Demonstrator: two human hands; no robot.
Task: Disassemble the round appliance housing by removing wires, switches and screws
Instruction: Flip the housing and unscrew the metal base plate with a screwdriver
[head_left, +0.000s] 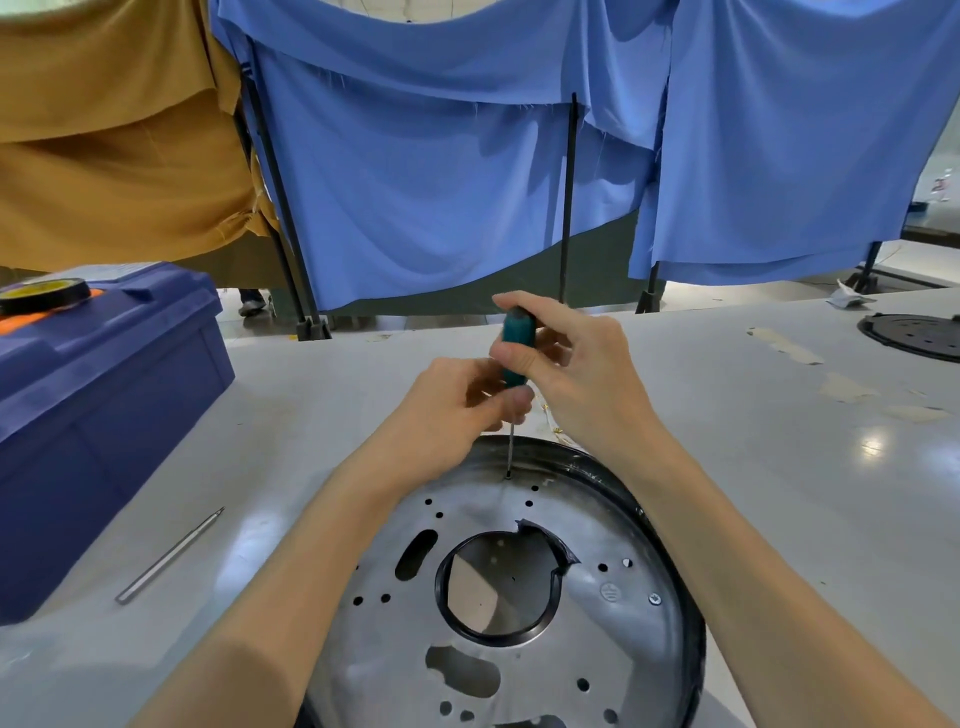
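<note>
Holding the teal-handled screwdriver (518, 345) nearly upright, I am seating its thin steel tip in a small screw (508, 474) near the far edge of the round silver metal housing with a black rim (597, 639). The housing is lying flat on the pale grey tabletop (779, 467), directly in front of me. My right grip (576, 374) is wrapping curled fingers round the upper handle. My left grip (452, 405) is pinching the bottom of the handle where the shank begins, steadying it.

I am judging the main risk to be the tip riding out of the screw head. The shank is long and thin, both grips are sitting high above the tip, and any lean while I am turning could be chewing the recess until it is stripped. A slip would also be sending the tip skating across the thin plate.

As far as I can tell, neither grip is pinning the housing down, so the torque may be spinning or sliding it on the smooth tabletop instead of loosening the screw.

Once the screw is coming free it could be dropping through 1 of the many holes around it, or rolling away. At least 1 other screw (655, 599) is showing on the right side of the plate. The black ring round the centre opening (563, 558) is looking torn and jagged, so a wrist resting there may be getting scraped.

The loose steel driver bit (171, 556) beside the blue plastic toolbox (104, 395) is lying near my left forearm, where a careless sweep could be knocking it off.
</note>
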